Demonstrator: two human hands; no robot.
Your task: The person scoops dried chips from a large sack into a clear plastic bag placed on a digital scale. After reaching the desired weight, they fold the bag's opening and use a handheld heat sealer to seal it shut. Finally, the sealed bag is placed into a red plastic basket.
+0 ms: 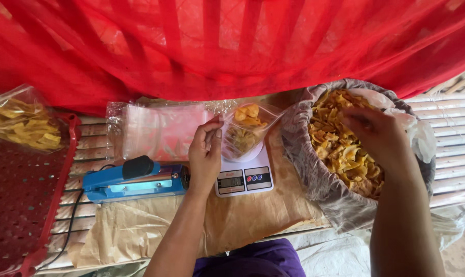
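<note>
My left hand [205, 154] pinches the rim of a small clear plastic bag [246, 132] partly filled with yellow chips. The bag stands on a white digital kitchen scale [243, 178]. My right hand [374, 134] reaches down into a large grey sack [314, 177] full of yellow chips [340, 149], its fingers curled among the chips; I cannot tell whether it holds any.
A blue heat sealer [135, 180] lies left of the scale on brown paper [242, 218]. Behind it is a stack of empty clear bags [158, 131]. A filled chip bag [22, 123] rests on a red perforated crate [22, 200]. Red netting [217, 46] hangs behind.
</note>
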